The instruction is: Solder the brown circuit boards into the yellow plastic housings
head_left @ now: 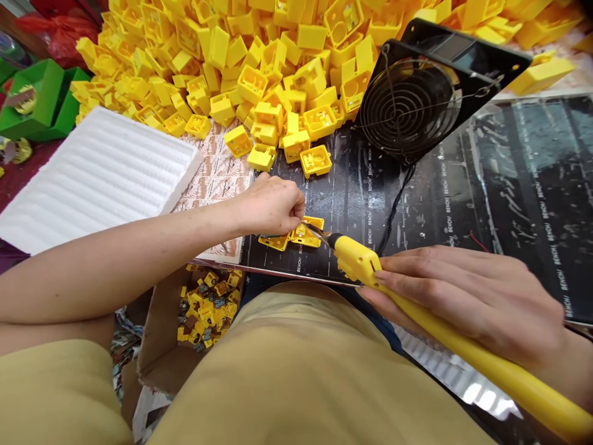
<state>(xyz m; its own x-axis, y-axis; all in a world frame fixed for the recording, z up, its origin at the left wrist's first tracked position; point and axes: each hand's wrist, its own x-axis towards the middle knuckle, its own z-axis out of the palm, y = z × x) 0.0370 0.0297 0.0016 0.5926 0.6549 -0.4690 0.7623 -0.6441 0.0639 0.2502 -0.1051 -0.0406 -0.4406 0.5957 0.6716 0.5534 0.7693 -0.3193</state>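
Observation:
My left hand (271,204) is closed, pinching something small I cannot make out just above a flat yellow part (303,235) that lies on the black mat (463,198). My right hand (467,296) grips a yellow-handled soldering iron (356,259) like a pen. Its metal tip touches the yellow part right beside my left fingertips. A second yellow piece with a green circuit board (273,240) lies just left of the part, partly under my left hand.
A big heap of yellow plastic housings (259,68) fills the back. A black fan (412,105) leans at back right, its cable running down the mat. A white foam tray (92,179) lies at left, green boxes (41,102) beyond. A carton of small yellow parts (208,306) sits below the table edge.

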